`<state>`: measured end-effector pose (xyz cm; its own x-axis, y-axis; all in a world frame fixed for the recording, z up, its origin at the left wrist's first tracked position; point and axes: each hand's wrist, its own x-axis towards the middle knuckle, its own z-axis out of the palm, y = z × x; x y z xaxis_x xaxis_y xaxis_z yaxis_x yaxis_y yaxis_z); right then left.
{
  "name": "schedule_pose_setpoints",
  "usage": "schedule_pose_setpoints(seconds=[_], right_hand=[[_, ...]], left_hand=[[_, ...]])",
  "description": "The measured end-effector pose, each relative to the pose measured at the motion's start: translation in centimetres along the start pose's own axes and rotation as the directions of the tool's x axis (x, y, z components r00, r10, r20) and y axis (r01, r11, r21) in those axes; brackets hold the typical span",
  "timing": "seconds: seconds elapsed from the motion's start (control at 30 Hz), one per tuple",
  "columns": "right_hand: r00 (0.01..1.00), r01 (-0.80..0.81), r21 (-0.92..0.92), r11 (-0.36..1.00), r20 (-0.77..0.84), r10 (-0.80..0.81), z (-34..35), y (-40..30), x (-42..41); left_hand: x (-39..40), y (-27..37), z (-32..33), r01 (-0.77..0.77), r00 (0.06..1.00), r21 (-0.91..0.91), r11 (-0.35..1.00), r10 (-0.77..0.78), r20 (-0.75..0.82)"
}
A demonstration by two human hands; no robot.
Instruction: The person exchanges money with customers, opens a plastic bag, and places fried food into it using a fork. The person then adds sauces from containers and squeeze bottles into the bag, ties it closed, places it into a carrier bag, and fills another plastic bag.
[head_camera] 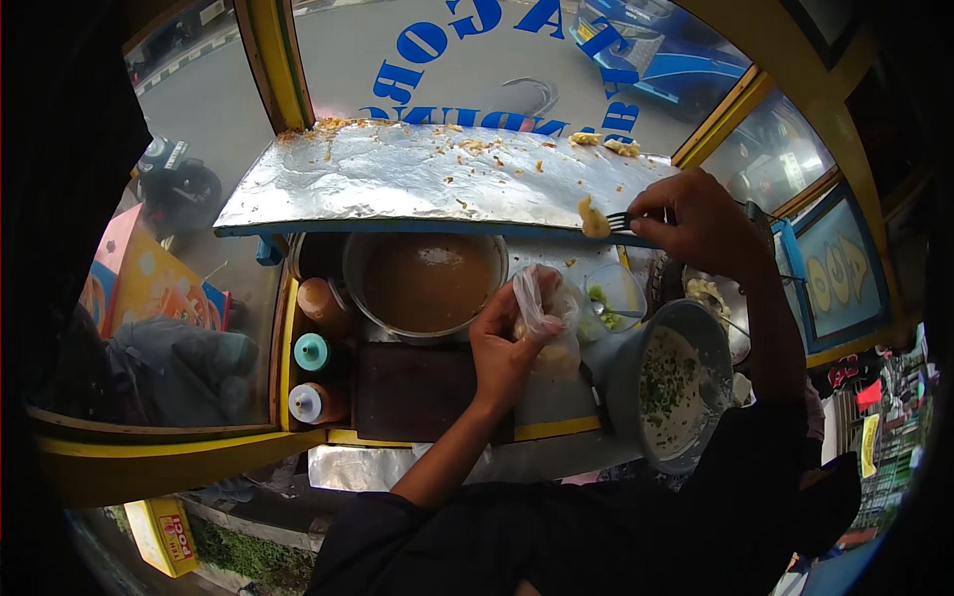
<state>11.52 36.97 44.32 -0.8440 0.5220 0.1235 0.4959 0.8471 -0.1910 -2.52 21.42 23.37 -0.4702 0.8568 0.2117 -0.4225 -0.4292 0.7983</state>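
Note:
My right hand [682, 220] holds a fork [620, 221] with a piece of pale fried food [593, 217] on its tines, over the front edge of the foil-covered shelf [358, 179]. Lower and to the left, my left hand [510, 335] grips the gathered top of a clear plastic bag [560, 350] with pale contents that I cannot make out. More fried pieces [622, 147] lie at the shelf's far right edge, among scattered crumbs. A large pot of brown liquid [428, 283] stands left of the bag, and a small container of chopped greens with a spoon [613, 302] stands right of it.
A grey bucket of pale batter with chopped greens [671, 387] stands at the right, near my right arm. Several squeeze bottles [311, 352] line the left side beside a dark board [417, 391]. Glass panes in yellow frames [272, 63] enclose the cart; a road with vehicles shows beyond.

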Motion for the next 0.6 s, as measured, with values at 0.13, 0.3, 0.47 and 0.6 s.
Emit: schedule_pose_setpoints(seconds=[0.13, 0.3, 0.47, 0.6], right_hand=[[0.932, 0.296, -0.275, 0.915, 0.294, -0.213, 1.6, -4.9, -1.8], [0.951, -0.243, -0.059, 0.968, 0.180, 0.250, -3.8, 12.1, 8.4], [0.999, -0.007, -0.728, 0.686, 0.018, 0.029, 5.7, 22.2, 12.0], [0.975, -0.190, -0.527, 0.828, -0.198, 0.098, 0.8, 17.7, 12.0]], left_hand=[[0.4, -0.8, 1.9, -0.086, 0.995, 0.131, 0.988, 0.093, -0.047], [0.5, -2.0, 2.3, 0.193, 0.981, -0.050, 0.980, -0.194, -0.026], [-0.8, -1.0, -0.3, 0.111, 0.991, -0.133, 0.985, -0.100, 0.089], [-0.7, -0.7, -1.4, 0.148, 0.989, -0.181, 0.972, -0.142, 0.050]])
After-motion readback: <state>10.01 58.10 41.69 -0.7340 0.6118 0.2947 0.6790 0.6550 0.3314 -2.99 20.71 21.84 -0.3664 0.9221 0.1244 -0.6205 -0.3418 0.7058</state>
